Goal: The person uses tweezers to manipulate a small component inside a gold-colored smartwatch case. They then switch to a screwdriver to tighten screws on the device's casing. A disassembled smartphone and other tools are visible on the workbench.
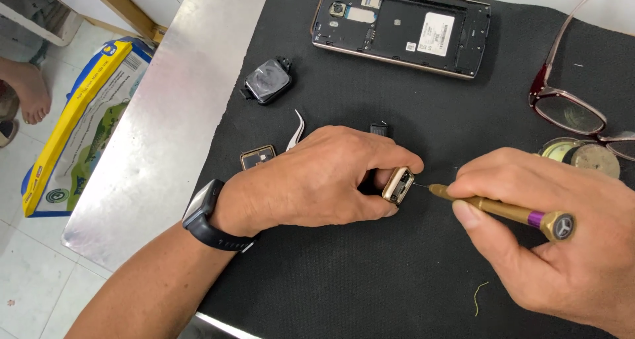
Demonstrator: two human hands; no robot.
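Note:
My left hand [317, 180] pinches a small gold-rimmed watch case [398, 185] on its edge over the black mat [370, 279]. My right hand [562, 240] grips a gold precision screwdriver [503, 210] with a purple band. Its thin tip points left and touches the open side of the case. A dark smartwatch [210, 214] sits on my left wrist.
An opened phone body [403, 25] lies at the mat's far edge. A black smartwatch body [268, 81], a small square part [257, 157], tweezers [296, 130], glasses [569, 107] and round tape rolls [585, 155] lie around. A person's bare foot [30, 91] and a yellow-blue bag [79, 127] are on the floor at left.

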